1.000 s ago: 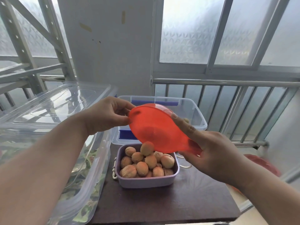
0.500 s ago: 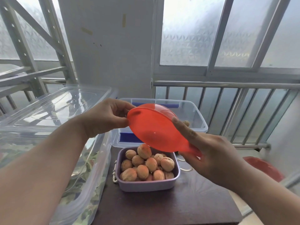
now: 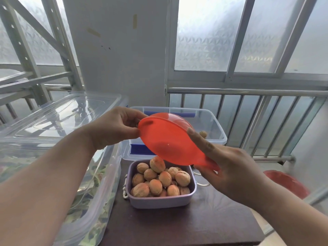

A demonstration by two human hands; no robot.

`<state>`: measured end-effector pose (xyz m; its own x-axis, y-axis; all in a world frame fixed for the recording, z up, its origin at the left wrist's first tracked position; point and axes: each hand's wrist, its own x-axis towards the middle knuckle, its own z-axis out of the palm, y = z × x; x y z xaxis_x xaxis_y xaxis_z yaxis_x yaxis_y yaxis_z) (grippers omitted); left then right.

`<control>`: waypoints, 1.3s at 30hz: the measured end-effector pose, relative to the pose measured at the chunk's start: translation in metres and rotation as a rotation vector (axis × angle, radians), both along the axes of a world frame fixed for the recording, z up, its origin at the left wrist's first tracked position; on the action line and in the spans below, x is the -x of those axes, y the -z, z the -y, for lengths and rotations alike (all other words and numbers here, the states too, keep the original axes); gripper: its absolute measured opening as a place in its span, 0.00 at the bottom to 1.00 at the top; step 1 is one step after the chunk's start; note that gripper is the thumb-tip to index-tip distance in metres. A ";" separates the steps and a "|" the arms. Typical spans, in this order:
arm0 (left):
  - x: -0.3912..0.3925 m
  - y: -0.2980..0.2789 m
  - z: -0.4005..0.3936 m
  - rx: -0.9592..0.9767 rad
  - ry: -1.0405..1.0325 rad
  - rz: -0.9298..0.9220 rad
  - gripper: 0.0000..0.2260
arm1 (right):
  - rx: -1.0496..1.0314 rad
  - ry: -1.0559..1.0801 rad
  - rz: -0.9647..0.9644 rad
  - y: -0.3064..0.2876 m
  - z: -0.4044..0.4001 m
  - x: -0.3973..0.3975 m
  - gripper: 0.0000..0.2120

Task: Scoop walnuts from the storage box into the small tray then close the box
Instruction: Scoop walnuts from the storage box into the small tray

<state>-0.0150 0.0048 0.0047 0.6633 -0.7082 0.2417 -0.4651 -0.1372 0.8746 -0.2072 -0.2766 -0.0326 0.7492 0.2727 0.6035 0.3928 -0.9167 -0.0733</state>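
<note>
Two hands (image 3: 113, 129) (image 3: 229, 172) grip red scoop (image 3: 166, 141) above walnut tray (image 3: 159, 201); leafy bin (image 3: 99, 174), probably, alongside.

Above tray: the red scoop (image 3: 170, 141) hangs over the small tray (image 3: 160, 201), blocking its back.
Left: big clear box (image 3: 58, 139) stands close.
Front: bare surface (image 3: 177, 226), open room.

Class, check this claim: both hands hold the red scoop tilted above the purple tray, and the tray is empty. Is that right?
Not quite. The head view shows the purple tray piled with walnuts, not empty. The rest stands: the left hand and right hand hold the red scoop tilted above the tray.
</note>
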 end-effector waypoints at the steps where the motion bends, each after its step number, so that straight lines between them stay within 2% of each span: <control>1: 0.000 0.000 0.000 0.002 -0.001 0.005 0.12 | -0.009 0.008 0.003 0.000 0.001 -0.001 0.49; 5: 0.000 0.000 0.002 0.055 -0.025 0.006 0.16 | -0.126 0.000 -0.025 -0.001 0.002 -0.004 0.49; 8: -0.002 0.000 0.003 0.088 -0.084 0.007 0.20 | -0.396 -0.034 -0.134 -0.007 0.001 -0.011 0.53; 15: -0.009 0.006 0.006 -0.035 -0.264 0.092 0.30 | -0.710 0.042 -0.204 -0.032 0.012 -0.071 0.53; 18: -0.010 0.009 0.007 -0.106 -0.317 0.153 0.30 | -0.895 0.066 -0.306 -0.036 0.015 -0.105 0.51; 21: -0.010 0.010 0.008 -0.190 -0.351 0.226 0.25 | -0.914 0.167 -0.364 -0.036 0.019 -0.133 0.50; 24: -0.013 0.012 0.011 -0.242 -0.356 0.232 0.21 | -0.659 0.182 -0.307 -0.031 0.026 -0.152 0.52; 31: -0.016 0.015 0.015 -0.433 -0.317 0.201 0.05 | 0.370 0.248 -0.119 -0.019 0.038 -0.183 0.50; 33: -0.017 0.015 0.016 -0.441 -0.299 0.203 0.06 | 0.512 0.232 -0.093 -0.017 0.039 -0.188 0.52; 39: -0.018 0.013 0.017 -0.449 -0.245 0.200 0.09 | 0.737 0.128 -0.157 -0.020 0.029 -0.204 0.50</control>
<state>0.0030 -0.0125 -0.0086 0.7940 -0.6013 0.0897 -0.5240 -0.6020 0.6025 -0.0030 -0.3055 -0.0125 0.8643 0.4685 0.1830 0.3153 -0.7881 0.5287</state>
